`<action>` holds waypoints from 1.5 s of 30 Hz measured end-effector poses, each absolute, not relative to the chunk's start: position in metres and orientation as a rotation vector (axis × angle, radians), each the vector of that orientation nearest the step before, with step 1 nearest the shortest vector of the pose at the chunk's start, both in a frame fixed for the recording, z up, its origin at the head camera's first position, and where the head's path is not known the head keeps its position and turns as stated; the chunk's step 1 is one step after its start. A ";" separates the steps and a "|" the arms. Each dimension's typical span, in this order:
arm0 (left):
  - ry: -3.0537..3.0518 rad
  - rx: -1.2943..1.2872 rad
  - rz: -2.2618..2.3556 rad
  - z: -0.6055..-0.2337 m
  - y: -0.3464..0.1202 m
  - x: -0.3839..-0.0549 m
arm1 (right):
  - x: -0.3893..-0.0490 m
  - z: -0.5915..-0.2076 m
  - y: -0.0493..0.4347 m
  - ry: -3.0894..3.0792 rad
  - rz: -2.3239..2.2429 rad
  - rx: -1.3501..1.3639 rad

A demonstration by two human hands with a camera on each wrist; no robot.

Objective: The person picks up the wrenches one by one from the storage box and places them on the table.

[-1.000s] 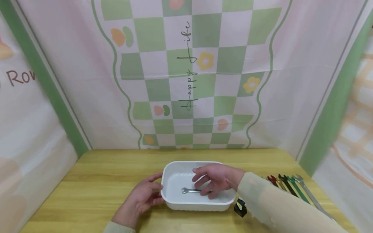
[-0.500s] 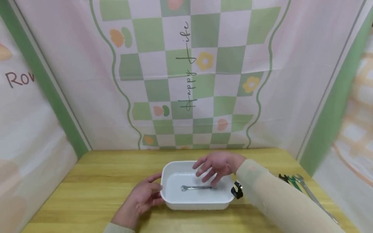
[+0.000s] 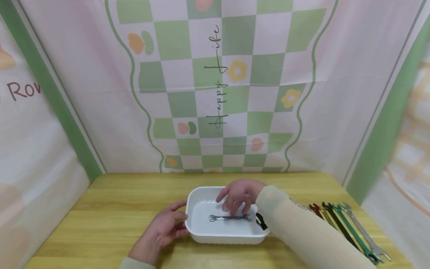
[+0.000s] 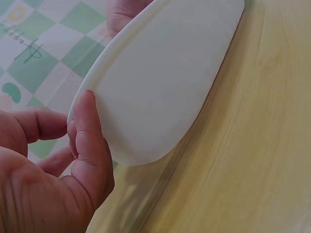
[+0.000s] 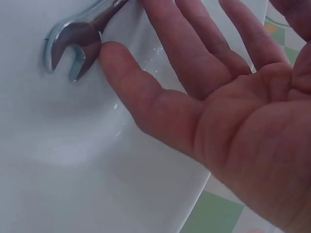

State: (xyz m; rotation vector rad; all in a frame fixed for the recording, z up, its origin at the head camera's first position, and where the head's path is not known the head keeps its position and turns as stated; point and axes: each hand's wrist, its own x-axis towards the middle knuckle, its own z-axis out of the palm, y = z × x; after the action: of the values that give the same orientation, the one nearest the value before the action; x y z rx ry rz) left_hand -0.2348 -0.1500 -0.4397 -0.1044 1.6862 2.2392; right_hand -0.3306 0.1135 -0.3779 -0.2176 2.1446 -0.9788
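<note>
A white rectangular tub (image 3: 228, 238) sits on the wooden table. Inside it lies a small silver wrench (image 3: 221, 218), crosswise to me; one open jaw end shows large in the right wrist view. My left hand (image 3: 165, 225) holds the tub's left side, thumb at the rim and other fingers along the outer wall. In the left wrist view, that hand (image 4: 63, 170) meets the tub's rim. My right hand (image 3: 240, 196) hovers inside the tub over the wrench, fingers loosely bent downward. A fingertip (image 5: 114, 53) is against or very near the wrench end; which, I cannot tell.
Several wrenches, among them a green one (image 3: 352, 229) and a large silver one (image 3: 364, 231), lie side by side at the table's right. The right sleeve (image 3: 302, 228) passes in front of them. A patterned cloth (image 3: 218, 93) hangs behind the table (image 3: 134, 194).
My right hand rose off the wrench's right end, then came down again farther left over its middle. The left hand stays on the tub. The wrench lies in about the same place.
</note>
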 end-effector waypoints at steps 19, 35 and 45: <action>1.679 -0.102 2.244 -0.439 -0.150 -0.235 | -0.312 -0.403 0.095 2.210 -0.999 -0.250; 1.673 -0.100 2.246 -0.439 -0.149 -0.236 | -0.317 -0.414 0.088 2.547 -0.745 -0.767; 1.688 -0.119 2.243 -0.439 -0.148 -0.235 | -0.316 -0.407 0.091 2.545 -0.577 -0.774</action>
State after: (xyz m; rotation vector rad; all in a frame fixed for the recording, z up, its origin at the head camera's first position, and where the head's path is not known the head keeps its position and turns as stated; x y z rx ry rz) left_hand -0.2349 -0.1481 -0.4387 -0.1188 1.6884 2.2431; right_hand -0.3160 0.0907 -0.4074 -0.7737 2.5454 -0.5767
